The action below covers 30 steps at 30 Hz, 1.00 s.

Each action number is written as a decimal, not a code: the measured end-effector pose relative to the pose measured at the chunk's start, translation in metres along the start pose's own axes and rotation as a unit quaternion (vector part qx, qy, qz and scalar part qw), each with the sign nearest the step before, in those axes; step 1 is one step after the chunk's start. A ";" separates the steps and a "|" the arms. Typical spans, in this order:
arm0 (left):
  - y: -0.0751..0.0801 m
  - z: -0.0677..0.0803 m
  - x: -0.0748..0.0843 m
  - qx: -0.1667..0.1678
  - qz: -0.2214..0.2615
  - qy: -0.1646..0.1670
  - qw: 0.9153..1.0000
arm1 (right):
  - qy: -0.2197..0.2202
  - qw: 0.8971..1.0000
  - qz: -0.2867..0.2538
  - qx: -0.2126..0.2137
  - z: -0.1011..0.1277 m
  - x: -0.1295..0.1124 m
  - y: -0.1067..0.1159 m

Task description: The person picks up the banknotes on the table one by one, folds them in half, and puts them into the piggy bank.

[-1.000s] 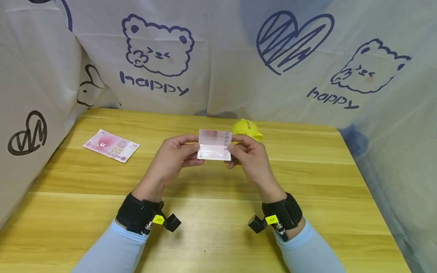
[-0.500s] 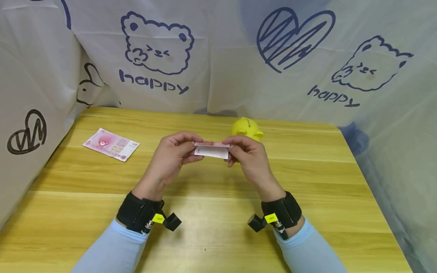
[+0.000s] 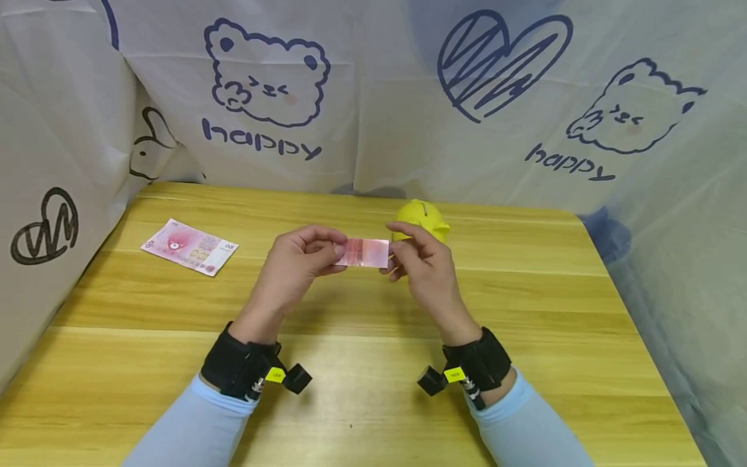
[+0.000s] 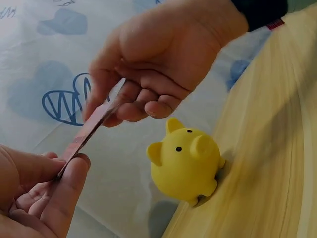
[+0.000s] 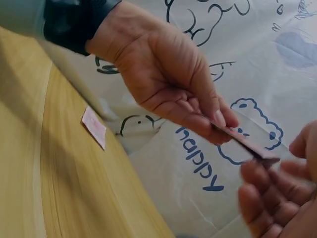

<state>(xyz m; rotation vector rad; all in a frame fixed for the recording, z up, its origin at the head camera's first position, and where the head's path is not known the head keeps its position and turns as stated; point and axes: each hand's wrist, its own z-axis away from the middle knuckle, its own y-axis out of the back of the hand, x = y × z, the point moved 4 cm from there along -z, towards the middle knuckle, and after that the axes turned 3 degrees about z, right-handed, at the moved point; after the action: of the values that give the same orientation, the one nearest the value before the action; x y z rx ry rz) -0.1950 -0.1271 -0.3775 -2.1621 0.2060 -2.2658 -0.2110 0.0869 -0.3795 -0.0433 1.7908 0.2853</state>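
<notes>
Between both hands, above the wooden table, is a pink banknote (image 3: 366, 253) folded into a narrow strip. My left hand (image 3: 294, 269) pinches its left end between thumb and fingers, as the left wrist view shows at the note's near end (image 4: 74, 148). At the other end, my right hand (image 3: 428, 269) has its index finger raised and its thumb apart from the fingers. Its fingertips touch the strip's end in the right wrist view. Just beyond the right hand stands a yellow piggy bank (image 4: 183, 161), partly hidden in the head view, with a slot on top.
A second pink banknote (image 3: 189, 246), marked 100, lies flat on the wooden table (image 3: 350, 389) at the left. A white cloth (image 3: 385, 104) with bear and heart drawings hangs behind the table and along its sides.
The banknote has been folded over from a wider half-open sheet into a narrow strip, its printed pink side now showing. The right index finger has lifted off it.
</notes>
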 end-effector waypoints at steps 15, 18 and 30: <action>-0.021 0.004 -0.013 -0.013 -0.063 0.018 0.998 | -0.081 0.995 0.042 -0.025 0.005 0.006 -0.016; -0.017 0.005 -0.011 -0.001 -0.059 0.008 0.998 | -0.099 0.994 0.018 -0.052 0.004 0.006 -0.017; -0.014 0.002 -0.009 -0.012 0.002 0.031 0.999 | -0.121 0.987 -0.062 -0.088 0.005 0.004 -0.014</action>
<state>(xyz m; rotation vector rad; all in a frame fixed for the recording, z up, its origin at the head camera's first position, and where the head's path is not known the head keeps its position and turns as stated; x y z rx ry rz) -0.1908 -0.1127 -0.3846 -2.1027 0.2380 -2.3411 -0.2048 0.0749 -0.3869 -0.2352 1.5107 0.3422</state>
